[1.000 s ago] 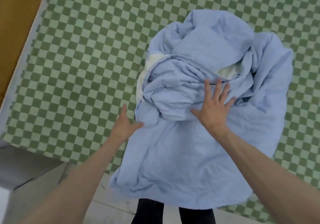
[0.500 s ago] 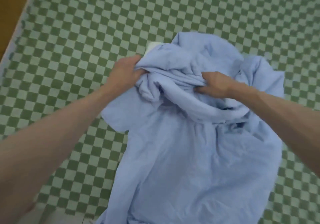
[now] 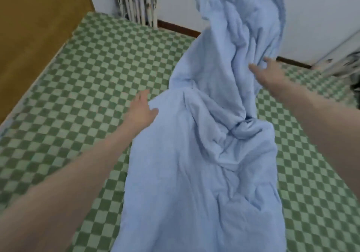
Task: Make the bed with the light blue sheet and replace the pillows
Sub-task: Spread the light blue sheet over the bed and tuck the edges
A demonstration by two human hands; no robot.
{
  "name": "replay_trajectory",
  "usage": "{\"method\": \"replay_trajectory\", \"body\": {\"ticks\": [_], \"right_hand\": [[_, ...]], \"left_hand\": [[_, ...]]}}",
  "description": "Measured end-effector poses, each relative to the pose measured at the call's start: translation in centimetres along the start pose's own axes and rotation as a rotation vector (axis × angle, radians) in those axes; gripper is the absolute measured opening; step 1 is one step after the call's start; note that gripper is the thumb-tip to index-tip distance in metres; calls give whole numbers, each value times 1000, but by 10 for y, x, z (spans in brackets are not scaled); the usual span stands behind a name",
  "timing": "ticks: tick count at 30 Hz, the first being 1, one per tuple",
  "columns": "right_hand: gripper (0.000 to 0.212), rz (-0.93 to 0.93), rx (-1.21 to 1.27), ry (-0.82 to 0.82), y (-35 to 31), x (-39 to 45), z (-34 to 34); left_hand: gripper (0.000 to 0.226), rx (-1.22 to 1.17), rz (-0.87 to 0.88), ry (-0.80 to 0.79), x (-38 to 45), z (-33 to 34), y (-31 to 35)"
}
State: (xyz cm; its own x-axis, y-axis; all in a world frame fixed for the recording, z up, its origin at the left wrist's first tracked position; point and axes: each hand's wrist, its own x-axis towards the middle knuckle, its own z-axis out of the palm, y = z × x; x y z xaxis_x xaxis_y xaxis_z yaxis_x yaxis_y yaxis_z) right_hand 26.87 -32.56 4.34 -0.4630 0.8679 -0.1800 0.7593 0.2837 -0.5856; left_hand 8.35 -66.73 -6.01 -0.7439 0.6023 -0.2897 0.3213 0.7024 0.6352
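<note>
The light blue sheet (image 3: 206, 154) stretches in a long rumpled band across the green checked bed (image 3: 93, 80), its far end lifted in the air near the wall. My left hand (image 3: 141, 109) is spread at the sheet's left edge, fingers straight, touching the fabric. My right hand (image 3: 267, 72) reaches out at the sheet's right side, fingers extended against the airborne folds; motion blur hides any grip. No pillows are in view.
A brown wooden headboard or cabinet (image 3: 33, 29) borders the bed on the left. A patterned curtain (image 3: 136, 0) hangs at the far wall. A dark blurred object (image 3: 348, 70) sits at the right edge.
Both hands gripped the bunched sheet half a second ago; now the sheet is flung forward and unrolled toward the far wall, and both hands have opened. The view has tilted up.
</note>
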Motion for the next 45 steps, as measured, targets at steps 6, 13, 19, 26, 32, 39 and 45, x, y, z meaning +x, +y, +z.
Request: {"method": "replay_trajectory", "body": {"ticks": [6, 13, 19, 26, 32, 39, 45], "right_hand": [[71, 64, -395, -310, 137, -101, 95], [77, 130, -405, -489, 233, -175, 185], [74, 67, -336, -374, 235, -157, 163], [134, 677, -279, -68, 323, -187, 86], [17, 475, -59, 137, 318, -275, 130], [13, -257, -4, 134, 168, -454, 143], [58, -314, -344, -785, 131, -530, 172]], "left_hand": [[80, -167, -689, -188, -118, 117, -160], [67, -379, -724, -60, -117, 186, -185], [26, -46, -553, -38, -112, 179, -184], [15, -511, -469, 383, -174, 145, -117], [20, -609, -569, 486, -294, 154, -124], [100, -1006, -863, -394, -332, 152, -129], [76, -723, -655, -600, -281, 167, -42]]}}
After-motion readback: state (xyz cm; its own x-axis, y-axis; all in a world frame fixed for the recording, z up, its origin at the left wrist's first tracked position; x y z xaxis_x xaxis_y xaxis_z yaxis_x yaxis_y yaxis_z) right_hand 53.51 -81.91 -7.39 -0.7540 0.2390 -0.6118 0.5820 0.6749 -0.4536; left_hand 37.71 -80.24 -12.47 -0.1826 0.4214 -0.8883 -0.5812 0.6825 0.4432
